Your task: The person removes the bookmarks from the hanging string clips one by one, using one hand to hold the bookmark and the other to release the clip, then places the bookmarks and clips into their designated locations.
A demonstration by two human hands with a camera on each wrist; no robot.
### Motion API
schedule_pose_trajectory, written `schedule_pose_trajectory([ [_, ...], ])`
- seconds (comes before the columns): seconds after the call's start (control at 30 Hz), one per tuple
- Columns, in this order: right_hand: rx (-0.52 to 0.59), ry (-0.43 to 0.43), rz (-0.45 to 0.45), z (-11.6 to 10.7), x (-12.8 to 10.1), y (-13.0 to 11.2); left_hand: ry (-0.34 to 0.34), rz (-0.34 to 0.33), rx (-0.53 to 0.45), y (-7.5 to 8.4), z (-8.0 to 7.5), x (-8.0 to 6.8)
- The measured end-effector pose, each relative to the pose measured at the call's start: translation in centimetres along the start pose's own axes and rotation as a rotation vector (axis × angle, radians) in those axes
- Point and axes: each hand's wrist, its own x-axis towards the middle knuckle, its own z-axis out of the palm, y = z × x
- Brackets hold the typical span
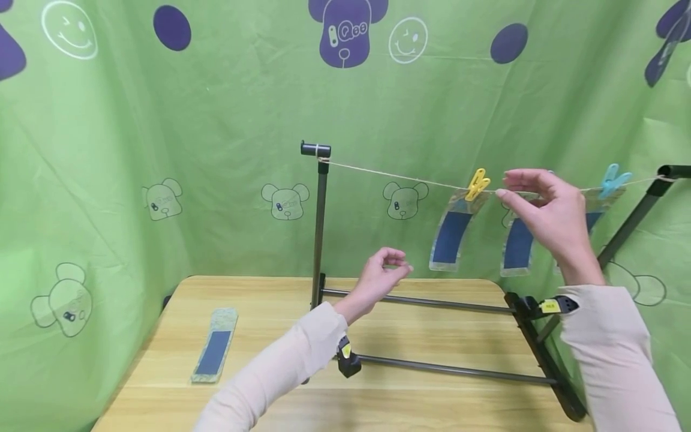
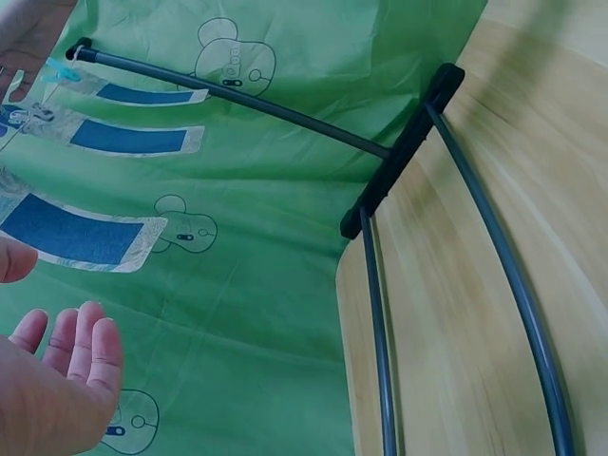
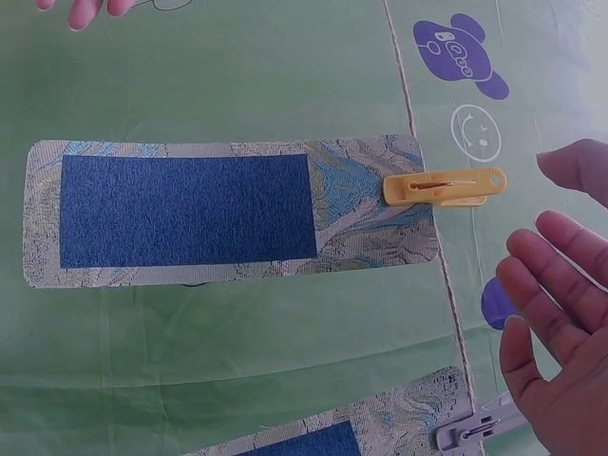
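My right hand (image 1: 558, 219) is raised at the string (image 1: 378, 172), just right of a yellow clothespin (image 1: 477, 185). Thumb and fingers are spread apart, with nothing between them in the right wrist view. That clothespin clamps a patterned fabric strip (image 3: 370, 204) with a blue rectangular panel to the string. A second strip (image 1: 517, 246) hangs beside it from a lilac clothespin (image 3: 470, 429), which the right hand mostly hides in the head view. Farther right, a light blue clothespin (image 1: 613, 181) holds a third. My left hand (image 1: 375, 279), fingers loosely bent, hovers empty lower down, left of the hanging strips.
The string spans two black posts (image 1: 321, 234) of a frame standing on the wooden table (image 1: 259, 360). Low black crossbars (image 1: 448, 368) join its feet. Another blue-panelled strip (image 1: 215, 345) lies flat at the table's left. Green printed curtain (image 1: 216, 120) surrounds the table.
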Motion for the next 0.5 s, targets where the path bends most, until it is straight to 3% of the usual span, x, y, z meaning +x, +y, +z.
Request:
schedule_pose_trajectory([
  [0.5,-0.086,-0.033,-0.016,0.2,0.7,0.4,0.064,-0.013,-0.003,-1.2,2.1,0.6],
])
